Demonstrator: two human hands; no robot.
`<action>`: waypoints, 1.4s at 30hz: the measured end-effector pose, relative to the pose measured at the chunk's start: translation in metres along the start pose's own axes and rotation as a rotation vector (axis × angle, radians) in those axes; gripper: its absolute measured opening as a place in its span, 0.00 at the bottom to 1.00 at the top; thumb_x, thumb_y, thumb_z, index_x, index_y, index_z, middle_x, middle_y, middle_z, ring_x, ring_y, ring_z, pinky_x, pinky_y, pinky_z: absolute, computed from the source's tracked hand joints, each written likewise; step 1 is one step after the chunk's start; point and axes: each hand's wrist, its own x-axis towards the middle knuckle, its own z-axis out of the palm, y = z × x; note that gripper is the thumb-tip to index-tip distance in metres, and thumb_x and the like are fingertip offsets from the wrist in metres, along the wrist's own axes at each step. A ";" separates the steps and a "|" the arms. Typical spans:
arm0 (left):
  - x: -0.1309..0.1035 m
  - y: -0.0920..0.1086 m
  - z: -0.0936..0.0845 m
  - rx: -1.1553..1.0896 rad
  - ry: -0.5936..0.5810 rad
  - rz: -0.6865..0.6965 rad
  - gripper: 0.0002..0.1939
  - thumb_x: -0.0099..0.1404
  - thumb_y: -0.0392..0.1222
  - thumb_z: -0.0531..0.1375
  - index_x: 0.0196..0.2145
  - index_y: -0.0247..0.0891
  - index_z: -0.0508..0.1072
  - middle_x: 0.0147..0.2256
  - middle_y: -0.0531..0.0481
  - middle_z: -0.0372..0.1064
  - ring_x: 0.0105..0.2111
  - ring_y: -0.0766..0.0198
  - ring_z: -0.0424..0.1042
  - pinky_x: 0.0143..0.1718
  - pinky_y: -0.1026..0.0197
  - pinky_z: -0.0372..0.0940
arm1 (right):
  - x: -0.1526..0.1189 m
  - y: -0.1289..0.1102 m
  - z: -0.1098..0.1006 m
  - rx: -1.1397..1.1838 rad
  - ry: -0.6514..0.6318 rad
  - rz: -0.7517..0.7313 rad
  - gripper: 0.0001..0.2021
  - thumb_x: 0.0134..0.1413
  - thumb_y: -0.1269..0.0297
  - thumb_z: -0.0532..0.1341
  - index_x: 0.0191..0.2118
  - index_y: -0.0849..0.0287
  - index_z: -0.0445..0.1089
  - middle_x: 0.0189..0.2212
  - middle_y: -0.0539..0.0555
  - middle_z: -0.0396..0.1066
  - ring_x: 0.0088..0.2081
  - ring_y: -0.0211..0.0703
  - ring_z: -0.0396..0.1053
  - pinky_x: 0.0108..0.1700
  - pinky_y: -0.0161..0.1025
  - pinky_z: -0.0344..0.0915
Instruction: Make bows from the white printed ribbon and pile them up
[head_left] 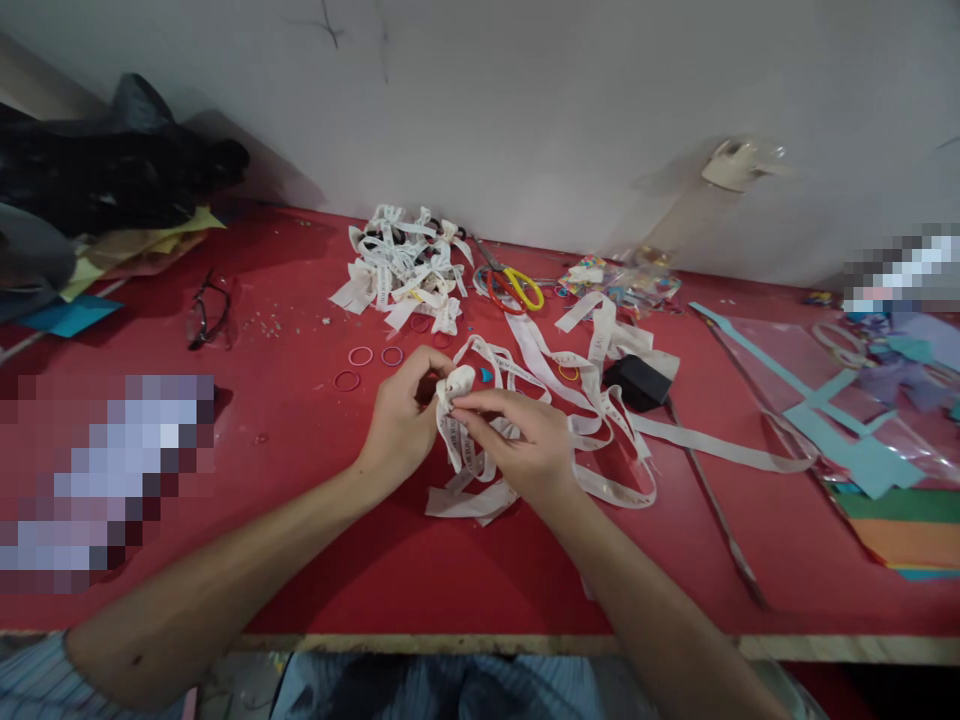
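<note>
Left hand [400, 415], right hand [531, 440]: fingers pinching bunched ribbon [457, 382]; clear bag [628, 280] (behind) holding colourful bits [586, 272].

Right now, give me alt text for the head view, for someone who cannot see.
A person's left hand and right hand hold a bunched, printed white ribbon over a red table. Beyond lie piled ribbon pieces and red-and-yellow scissors.
</note>
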 end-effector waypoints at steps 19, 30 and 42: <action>0.001 0.001 -0.003 0.127 -0.035 0.097 0.08 0.56 0.28 0.58 0.30 0.39 0.67 0.26 0.57 0.66 0.26 0.70 0.65 0.26 0.68 0.59 | 0.002 0.005 -0.004 -0.058 -0.088 -0.060 0.02 0.54 0.69 0.65 0.31 0.56 0.72 0.29 0.49 0.77 0.30 0.38 0.75 0.36 0.33 0.70; 0.005 0.003 -0.006 0.083 -0.049 0.112 0.06 0.58 0.32 0.60 0.29 0.39 0.66 0.25 0.56 0.65 0.25 0.69 0.65 0.26 0.67 0.60 | 0.004 0.006 -0.006 0.031 -0.149 -0.101 0.02 0.57 0.69 0.62 0.35 0.57 0.72 0.31 0.51 0.77 0.33 0.38 0.75 0.38 0.36 0.71; 0.005 0.000 -0.007 0.095 -0.074 0.117 0.06 0.57 0.30 0.58 0.31 0.40 0.66 0.26 0.56 0.66 0.26 0.69 0.65 0.27 0.67 0.61 | 0.000 0.004 -0.003 0.450 -0.169 0.290 0.06 0.60 0.62 0.59 0.35 0.58 0.67 0.29 0.50 0.72 0.28 0.35 0.70 0.31 0.32 0.69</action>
